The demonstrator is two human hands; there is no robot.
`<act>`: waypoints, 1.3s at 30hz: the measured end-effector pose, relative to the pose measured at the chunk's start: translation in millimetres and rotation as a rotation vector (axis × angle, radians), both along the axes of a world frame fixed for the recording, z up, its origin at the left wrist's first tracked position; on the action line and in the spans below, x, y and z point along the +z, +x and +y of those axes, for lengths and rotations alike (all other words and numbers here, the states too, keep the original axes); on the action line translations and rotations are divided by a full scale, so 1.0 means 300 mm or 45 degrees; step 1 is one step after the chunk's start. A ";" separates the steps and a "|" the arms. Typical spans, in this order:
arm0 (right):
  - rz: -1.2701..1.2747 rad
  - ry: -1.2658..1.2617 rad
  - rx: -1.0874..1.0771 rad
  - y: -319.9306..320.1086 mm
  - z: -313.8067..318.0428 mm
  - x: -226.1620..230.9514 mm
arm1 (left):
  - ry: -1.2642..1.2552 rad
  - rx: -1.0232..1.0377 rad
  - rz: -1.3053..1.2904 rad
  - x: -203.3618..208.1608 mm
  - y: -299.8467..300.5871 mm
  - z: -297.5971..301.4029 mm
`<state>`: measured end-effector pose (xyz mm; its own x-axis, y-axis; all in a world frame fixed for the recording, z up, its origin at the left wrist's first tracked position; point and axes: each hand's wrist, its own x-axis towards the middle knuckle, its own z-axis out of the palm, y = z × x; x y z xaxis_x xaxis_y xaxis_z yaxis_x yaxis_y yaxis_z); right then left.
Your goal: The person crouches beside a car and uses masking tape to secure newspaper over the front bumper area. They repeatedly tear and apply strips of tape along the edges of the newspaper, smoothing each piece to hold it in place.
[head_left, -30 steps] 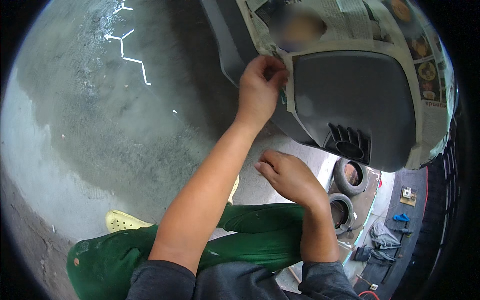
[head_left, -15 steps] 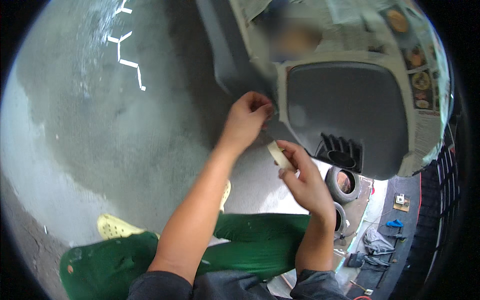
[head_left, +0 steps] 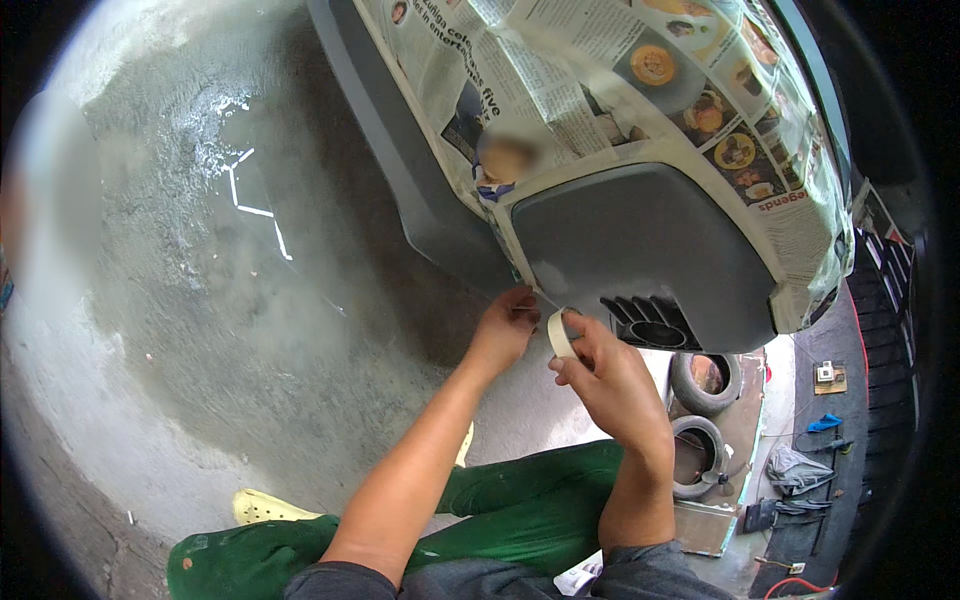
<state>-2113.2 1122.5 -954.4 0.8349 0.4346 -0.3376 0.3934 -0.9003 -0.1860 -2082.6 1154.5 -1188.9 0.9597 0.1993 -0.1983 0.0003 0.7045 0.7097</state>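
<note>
My right hand (head_left: 612,375) holds a roll of cream masking tape (head_left: 560,335), its fingers around the ring. Close by on the left, my left hand (head_left: 505,328) has its fingertips pinched together; what lies between them is too small to make out. Both hands are just below the lower corner of a large dark grey panel, which looks like a car bumper (head_left: 640,225). Newspaper sheets (head_left: 560,75) cover much of it, held along their edges by cream tape (head_left: 508,240). A thin pale strip seems to run from that corner toward the roll.
Two tyres (head_left: 707,378) lie to the right below the panel. Beyond them are a blue cloth (head_left: 825,423), a grey plastic bag (head_left: 797,470) and a dark grate (head_left: 890,320). White tape pieces (head_left: 256,211) mark the wet concrete floor (head_left: 290,350). A blurred shape stands far left.
The view has shifted, so more of the newspaper shows. My left hand has come lower and closer to my right hand, which still holds the tape roll, now turned more upright.
</note>
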 end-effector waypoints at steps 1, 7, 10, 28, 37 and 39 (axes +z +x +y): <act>0.000 0.018 0.007 0.002 -0.010 -0.004 | 0.083 0.020 -0.007 0.007 0.003 -0.010; 0.177 0.110 -0.061 0.000 -0.016 -0.009 | -0.134 -0.159 -0.028 0.079 -0.037 0.058; 0.196 0.291 0.072 -0.005 0.003 0.004 | 0.050 -0.438 -0.039 0.054 -0.066 0.225; -0.226 0.446 0.230 -0.009 -0.031 -0.009 | 0.464 0.005 -0.428 0.419 -0.233 0.433; -0.157 0.349 0.135 -0.018 -0.003 -0.038 | 0.440 -0.050 -0.370 0.357 -0.218 0.414; -0.217 0.343 0.114 -0.011 -0.017 -0.066 | 0.408 -0.069 -0.348 0.345 -0.215 0.406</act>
